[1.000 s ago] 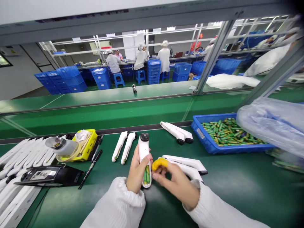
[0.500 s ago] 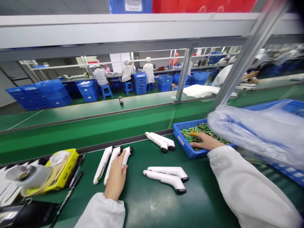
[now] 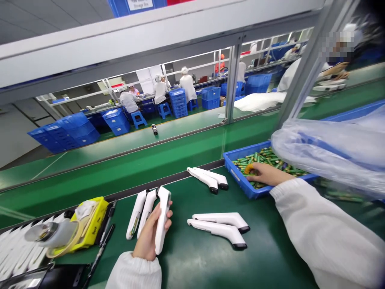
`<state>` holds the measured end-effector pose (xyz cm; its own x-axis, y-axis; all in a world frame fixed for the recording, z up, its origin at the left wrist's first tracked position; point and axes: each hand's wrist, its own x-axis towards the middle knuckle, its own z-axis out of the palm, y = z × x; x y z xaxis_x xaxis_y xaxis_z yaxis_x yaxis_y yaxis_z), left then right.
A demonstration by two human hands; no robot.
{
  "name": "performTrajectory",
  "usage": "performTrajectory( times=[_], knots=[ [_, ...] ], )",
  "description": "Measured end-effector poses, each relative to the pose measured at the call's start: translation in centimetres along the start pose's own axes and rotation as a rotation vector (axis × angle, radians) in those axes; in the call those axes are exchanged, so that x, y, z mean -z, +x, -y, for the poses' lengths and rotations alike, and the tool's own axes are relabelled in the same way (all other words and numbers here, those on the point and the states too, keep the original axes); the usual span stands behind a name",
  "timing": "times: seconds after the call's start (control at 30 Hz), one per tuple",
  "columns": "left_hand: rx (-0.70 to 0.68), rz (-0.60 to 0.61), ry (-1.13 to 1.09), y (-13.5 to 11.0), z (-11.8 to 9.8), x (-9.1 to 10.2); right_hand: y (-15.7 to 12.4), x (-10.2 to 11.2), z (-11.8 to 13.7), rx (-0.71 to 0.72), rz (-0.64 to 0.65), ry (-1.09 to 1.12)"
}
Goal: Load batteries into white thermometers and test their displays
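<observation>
My left hand [image 3: 149, 237] is closed around a white handheld thermometer [image 3: 163, 218], lifted and tilted up off the green bench. Beside it lie two more white thermometers [image 3: 136, 214]; the leftmost has an open slot with a green battery [image 3: 133, 228] showing. At the right, my right hand [image 3: 264, 173] reaches into a blue tray [image 3: 240, 182] of loose green batteries [image 3: 266, 155]. Its fingers, one under an orange finger cot [image 3: 249, 168], curl closed on batteries; the fingertips are partly hidden. Two thermometers [image 3: 219, 228] lie mid-bench, and another pair [image 3: 207, 178] lies near the back edge.
On the left stand a yellow tray [image 3: 98, 224], a white container with a metal top [image 3: 55, 233] and a row of white housings [image 3: 18, 249]. Dark pens [image 3: 102, 245] lie beside them. Clear plastic [image 3: 331, 156] hangs at right. A metal post [image 3: 303, 76] rises beyond the tray. Co-workers sit farther back.
My left hand has closed on the rightmost thermometer of its group and raised it, turning it upright. My right hand's fingers have curled deeper into the batteries. The whole view has tilted.
</observation>
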<state>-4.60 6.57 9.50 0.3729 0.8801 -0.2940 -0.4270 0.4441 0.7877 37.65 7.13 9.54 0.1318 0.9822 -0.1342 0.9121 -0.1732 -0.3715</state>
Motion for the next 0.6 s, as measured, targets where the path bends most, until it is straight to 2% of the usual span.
performTrajectory(
  times=[0.2, 0.4, 0.5, 0.6],
  knots=[
    [0.052, 0.043, -0.041, -1.1, 0.4, -0.4, 0.1, 0.5, 0.3, 0.004, 0.027, 0.020],
    [0.163, 0.153, -0.277, -2.1, 0.4, 0.8, 0.0, 0.7, 0.5, -0.033, 0.030, 0.017],
    [0.145, 0.141, -0.180, -2.6, 0.3, 1.4, 0.0, 0.7, 0.5, -0.056, 0.031, 0.013],
    [0.122, 0.066, -0.011, -3.1, 0.3, 1.8, 0.1, 0.6, 0.4, -0.073, 0.028, 0.009]
  ],
)
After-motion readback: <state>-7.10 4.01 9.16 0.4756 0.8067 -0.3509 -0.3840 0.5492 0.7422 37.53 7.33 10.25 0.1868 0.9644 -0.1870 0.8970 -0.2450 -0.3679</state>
